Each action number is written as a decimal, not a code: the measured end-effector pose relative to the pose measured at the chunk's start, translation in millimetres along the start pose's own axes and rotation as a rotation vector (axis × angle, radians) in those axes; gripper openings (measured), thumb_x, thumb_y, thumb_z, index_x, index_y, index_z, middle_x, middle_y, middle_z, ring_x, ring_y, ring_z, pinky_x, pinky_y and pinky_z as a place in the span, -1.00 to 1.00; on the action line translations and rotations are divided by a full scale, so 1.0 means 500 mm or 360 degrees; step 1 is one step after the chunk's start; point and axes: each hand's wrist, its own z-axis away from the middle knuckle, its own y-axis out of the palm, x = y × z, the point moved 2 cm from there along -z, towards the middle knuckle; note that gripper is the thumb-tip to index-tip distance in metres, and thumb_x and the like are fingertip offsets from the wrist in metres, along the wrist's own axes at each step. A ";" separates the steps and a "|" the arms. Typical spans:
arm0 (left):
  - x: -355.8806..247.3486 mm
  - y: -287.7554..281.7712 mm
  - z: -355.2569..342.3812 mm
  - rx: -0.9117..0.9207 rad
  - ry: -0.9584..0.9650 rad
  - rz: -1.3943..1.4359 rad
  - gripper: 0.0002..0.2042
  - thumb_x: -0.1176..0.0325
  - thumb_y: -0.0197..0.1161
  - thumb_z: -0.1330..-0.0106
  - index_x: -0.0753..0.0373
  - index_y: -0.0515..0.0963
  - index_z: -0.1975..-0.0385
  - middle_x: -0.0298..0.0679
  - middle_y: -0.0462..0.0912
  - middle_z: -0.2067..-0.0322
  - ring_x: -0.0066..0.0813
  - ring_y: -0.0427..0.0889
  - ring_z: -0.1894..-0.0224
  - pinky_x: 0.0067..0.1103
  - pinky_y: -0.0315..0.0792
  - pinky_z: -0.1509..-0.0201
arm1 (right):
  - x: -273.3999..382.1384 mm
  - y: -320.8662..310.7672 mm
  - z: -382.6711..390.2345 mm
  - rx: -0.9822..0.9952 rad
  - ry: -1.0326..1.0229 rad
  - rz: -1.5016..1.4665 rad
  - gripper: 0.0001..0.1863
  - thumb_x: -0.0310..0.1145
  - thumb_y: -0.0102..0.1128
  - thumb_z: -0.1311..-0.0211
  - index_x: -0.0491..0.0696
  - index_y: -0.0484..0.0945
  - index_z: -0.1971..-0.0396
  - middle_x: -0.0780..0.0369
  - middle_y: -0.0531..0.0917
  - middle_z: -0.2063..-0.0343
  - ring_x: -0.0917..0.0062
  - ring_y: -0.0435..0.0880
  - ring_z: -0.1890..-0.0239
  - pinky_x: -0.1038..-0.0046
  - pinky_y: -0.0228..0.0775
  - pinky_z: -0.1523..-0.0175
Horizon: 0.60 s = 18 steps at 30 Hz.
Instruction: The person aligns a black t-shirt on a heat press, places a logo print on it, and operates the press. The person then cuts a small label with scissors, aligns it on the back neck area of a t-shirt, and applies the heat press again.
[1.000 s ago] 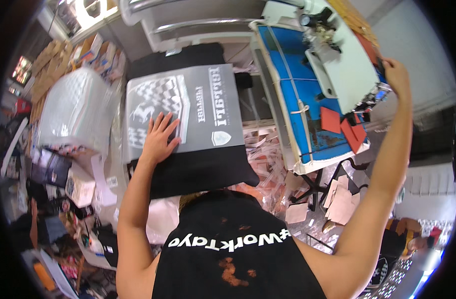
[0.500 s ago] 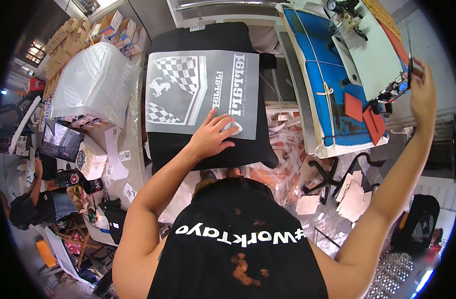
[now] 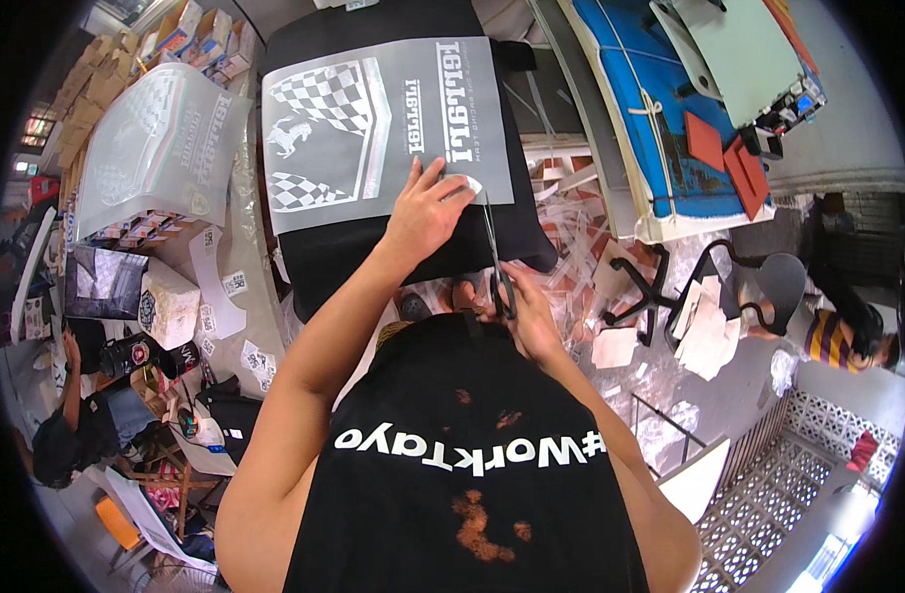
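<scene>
Right hand: its grip was closed around the handles of the scissors, near the torso.
Scissors' blades: pointed far, tips reaching the near edge of the printed sheet by its right corner; how widely they were parted could not be told.
Left hand: fingers bent over that edge, left of the blades; pinching or merely pressing, I could not tell.
Cutting: seemingly at its start; the next move probably called for a steady sheet and a guided snip.
Printed sheet: lay on black cloth, partly under the left grip, far of the right.
Farther right: a blue board bore red pieces.
Far left: cardboard boxes.
</scene>
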 end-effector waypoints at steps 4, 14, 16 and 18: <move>0.000 0.015 0.006 0.0007 0.0025 0.0013 -0.81 0.46 0.36 -0.17 0.12 0.69 0.21 -0.32 0.66 0.08 0.01 0.53 -0.16 0.06 0.31 -0.28 | -0.013 -0.016 -0.036 -0.0020 0.0073 0.0021 -0.54 -0.47 0.00 -0.47 -0.07 0.30 -0.33 0.29 0.51 0.30 0.63 0.60 0.37 0.47 0.64 0.19; -0.002 0.020 0.009 0.0004 0.0016 0.0006 -0.80 0.47 0.36 -0.16 0.13 0.69 0.21 -0.31 0.66 0.09 0.01 0.52 -0.17 0.06 0.31 -0.28 | -0.015 0.004 -0.031 -0.0004 -0.0066 0.0214 -0.49 -0.47 -0.05 -0.49 0.02 0.23 -0.39 0.28 0.52 0.32 0.66 0.59 0.44 0.49 0.68 0.27; -0.003 0.018 0.008 0.0003 0.0014 0.0008 -0.80 0.48 0.36 -0.16 0.12 0.69 0.21 -0.31 0.66 0.08 0.01 0.52 -0.17 0.06 0.31 -0.28 | -0.014 0.003 -0.030 -0.0013 -0.0054 0.0193 -0.49 -0.48 -0.05 -0.49 0.03 0.24 -0.39 0.28 0.52 0.32 0.66 0.59 0.45 0.49 0.68 0.28; -0.004 0.018 0.009 0.0005 0.0015 0.0012 -0.79 0.48 0.36 -0.15 0.12 0.69 0.20 -0.31 0.65 0.08 0.02 0.52 -0.17 0.06 0.31 -0.28 | -0.011 0.003 -0.027 -0.0013 -0.0050 0.0193 -0.50 -0.49 -0.06 -0.49 0.04 0.24 -0.39 0.29 0.52 0.32 0.66 0.59 0.45 0.49 0.67 0.28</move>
